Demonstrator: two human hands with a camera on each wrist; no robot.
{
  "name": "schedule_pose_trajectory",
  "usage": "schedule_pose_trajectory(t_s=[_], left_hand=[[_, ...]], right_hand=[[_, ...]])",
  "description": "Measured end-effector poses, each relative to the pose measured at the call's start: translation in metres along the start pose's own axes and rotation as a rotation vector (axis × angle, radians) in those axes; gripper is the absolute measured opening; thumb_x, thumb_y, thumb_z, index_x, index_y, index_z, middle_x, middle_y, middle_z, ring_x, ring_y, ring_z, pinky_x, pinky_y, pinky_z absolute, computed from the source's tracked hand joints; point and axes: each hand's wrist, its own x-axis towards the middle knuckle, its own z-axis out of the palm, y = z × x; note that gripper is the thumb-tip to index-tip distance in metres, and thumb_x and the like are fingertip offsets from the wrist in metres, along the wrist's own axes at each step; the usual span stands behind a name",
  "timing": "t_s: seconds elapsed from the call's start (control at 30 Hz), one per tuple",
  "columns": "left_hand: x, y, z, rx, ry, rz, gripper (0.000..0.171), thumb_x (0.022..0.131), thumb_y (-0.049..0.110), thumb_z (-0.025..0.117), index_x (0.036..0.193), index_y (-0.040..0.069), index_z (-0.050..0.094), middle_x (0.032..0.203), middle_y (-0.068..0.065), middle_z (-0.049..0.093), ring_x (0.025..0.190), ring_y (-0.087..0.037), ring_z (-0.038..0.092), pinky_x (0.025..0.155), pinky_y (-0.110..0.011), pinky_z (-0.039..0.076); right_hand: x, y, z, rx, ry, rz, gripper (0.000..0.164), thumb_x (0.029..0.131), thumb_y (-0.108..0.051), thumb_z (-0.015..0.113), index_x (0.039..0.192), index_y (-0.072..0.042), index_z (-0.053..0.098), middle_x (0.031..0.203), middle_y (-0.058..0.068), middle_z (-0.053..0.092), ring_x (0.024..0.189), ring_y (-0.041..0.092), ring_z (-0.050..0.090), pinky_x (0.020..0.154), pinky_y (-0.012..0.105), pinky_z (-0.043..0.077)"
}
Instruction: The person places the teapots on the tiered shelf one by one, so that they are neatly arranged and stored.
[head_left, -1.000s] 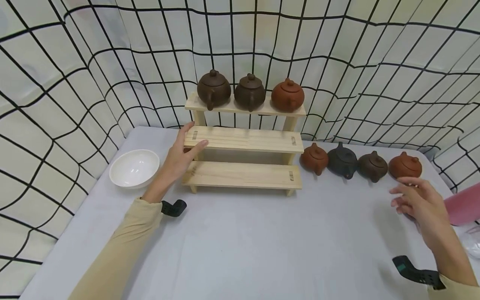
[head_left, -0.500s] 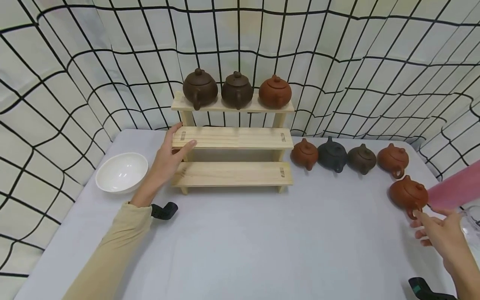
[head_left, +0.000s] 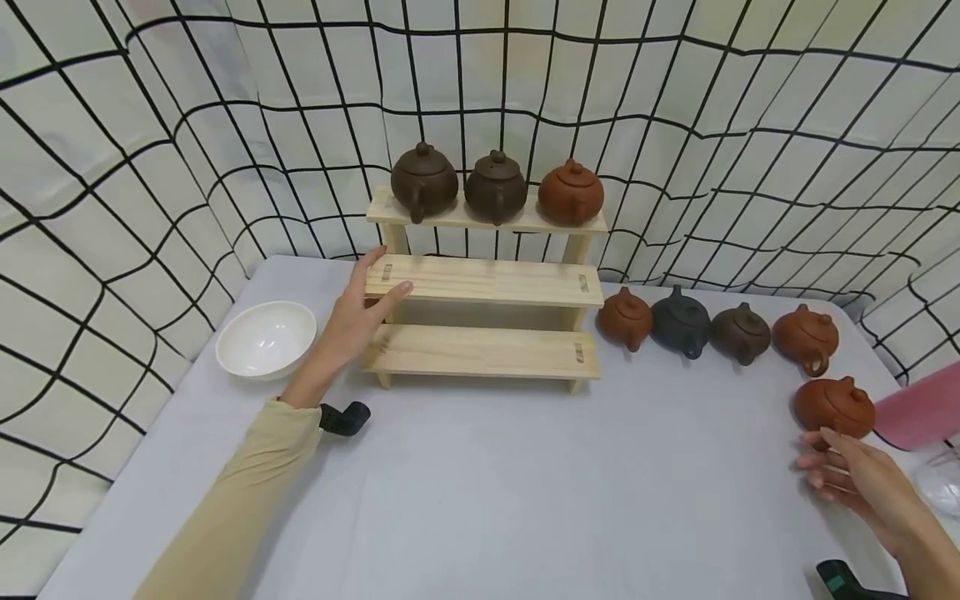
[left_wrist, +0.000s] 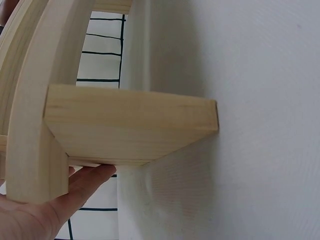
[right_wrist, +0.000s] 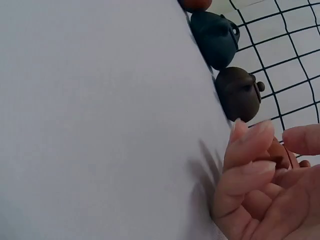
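Left hand (head_left: 354, 312) clamped on wooden stand (head_left: 487, 280), brace lightly; right hand (head_left: 862, 482), thumb and fingers apart by nearest teapot (head_left: 831, 405), should grip squarely, clear of pink cylinder (head_left: 921, 408).

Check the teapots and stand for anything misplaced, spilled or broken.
One reddish teapot sits out of line, in front of the right end of the row of four teapots beside the wooden stand, near the right hand. I see no spill or breakage.
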Motion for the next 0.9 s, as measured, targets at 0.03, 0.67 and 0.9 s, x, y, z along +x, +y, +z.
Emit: schedule_pose_trajectory(t_s=[0.03,0.67,0.9], left_hand=[[-0.002,-0.001,0.001,0.000,-0.002,-0.006,0.081,0.106,0.047,0.058,0.169,0.024,0.011,0.169,-0.023,0.024,0.149,-0.043,0.036,0.120,-0.060,0.029],[-0.004,-0.007,0.003,-0.004,-0.004,-0.023,0.081,0.106,0.050,0.058,0.168,0.025,0.013,0.169,-0.021,0.026,0.151,-0.040,0.034,0.122,-0.061,0.026],[0.005,-0.002,0.000,-0.009,0.011,-0.002,0.081,0.104,0.050,0.060,0.168,0.025,0.017,0.170,-0.017,0.025,0.155,-0.035,0.027,0.124,-0.058,0.021]], right_hand=[[0.001,0.002,0.000,0.052,-0.022,-0.014,0.050,0.115,-0.037,0.024,0.108,-0.015,0.068,0.087,-0.008,0.069,0.074,0.013,0.061,0.066,0.027,0.055],[-0.014,0.019,0.031,0.455,0.004,-0.258,0.033,0.112,-0.034,0.048,0.100,-0.013,0.071,0.090,0.001,0.070,0.073,0.014,0.060,0.058,0.025,0.051],[-0.036,-0.009,0.055,0.379,-0.025,-0.392,0.031,0.111,-0.033,0.049,0.108,-0.010,0.069,0.094,0.003,0.070,0.075,0.015,0.061,0.059,0.024,0.053]])
